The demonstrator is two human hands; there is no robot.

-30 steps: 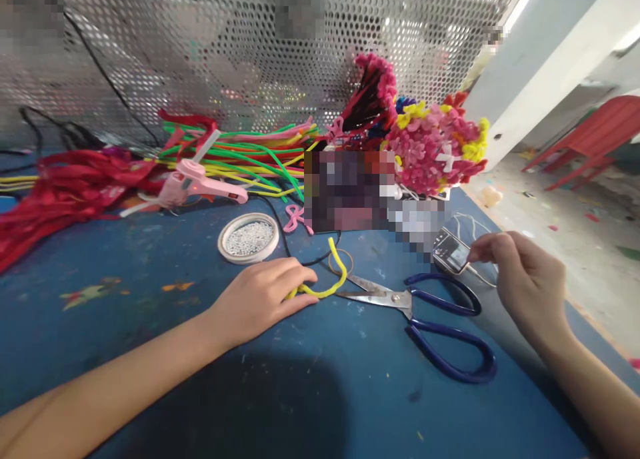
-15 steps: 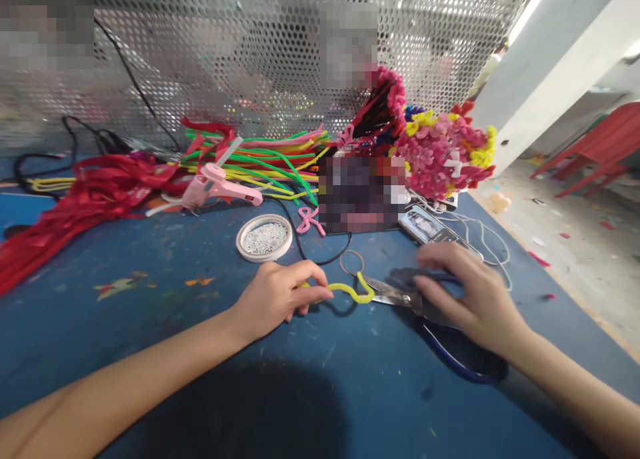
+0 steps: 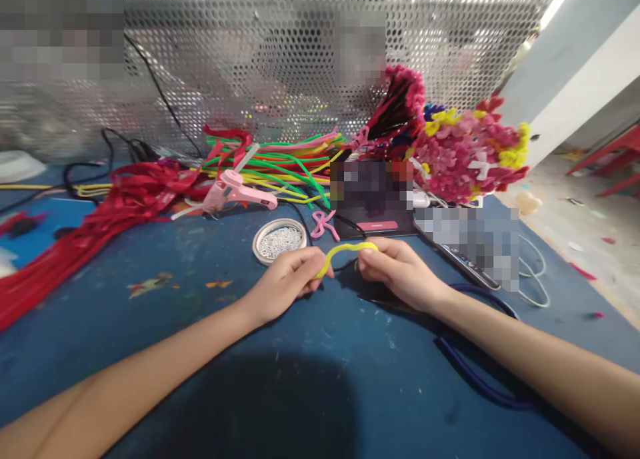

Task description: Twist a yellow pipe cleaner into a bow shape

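**Two hands arching a yellow pipe cleaner over the tabletop**

A yellow pipe cleaner [image 3: 345, 250] is arching just above the blue tabletop [image 3: 150, 326], each end being pinched. The left hand [image 3: 287, 280] is clenching its fingers [image 3: 311, 280] on the left end, and the right hand [image 3: 400, 272] is gripping the right end between thumb and fingertips. Dark blue scissors [image 3: 480, 372] are lying under the right forearm, mostly hidden. Just behind the left hand a round tin of silver beads [image 3: 279, 240] is sitting, with a small pink pipe-cleaner bow [image 3: 323, 224] beside it. Farther back, a pink glue gun [image 3: 240, 191] is resting near loose green, yellow and red stems [image 3: 280, 162], with a bunch of pink flowers [image 3: 460, 156] standing to the right.
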